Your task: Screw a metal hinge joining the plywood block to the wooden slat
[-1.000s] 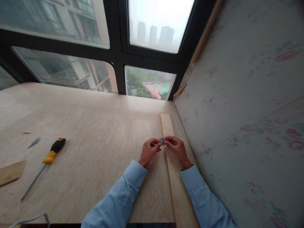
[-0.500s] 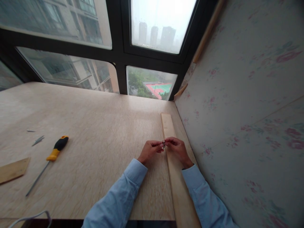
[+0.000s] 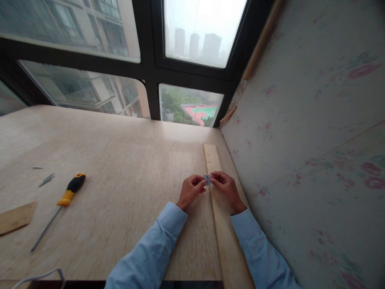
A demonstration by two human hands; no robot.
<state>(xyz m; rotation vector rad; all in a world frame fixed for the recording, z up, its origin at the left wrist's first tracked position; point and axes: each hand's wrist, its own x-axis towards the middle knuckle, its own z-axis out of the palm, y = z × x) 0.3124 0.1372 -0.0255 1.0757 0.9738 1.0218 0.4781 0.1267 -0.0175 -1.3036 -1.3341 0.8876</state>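
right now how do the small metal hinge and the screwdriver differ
The hinge is held by the left hand and right hand; the screwdriver lies on the marbled surface. The hinge is small and silvery; the screwdriver is much longer, with a black-and-yellow handle. Both show grey metal.

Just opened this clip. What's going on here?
A person holds a small metal hinge with the fingertips of both the left hand and the right hand, its leaves spread. The hands are over the long wooden plank near its left edge; whether the hinge touches it is unclear. Off to the left lie a screwdriver, some screws and a flat wooden piece.
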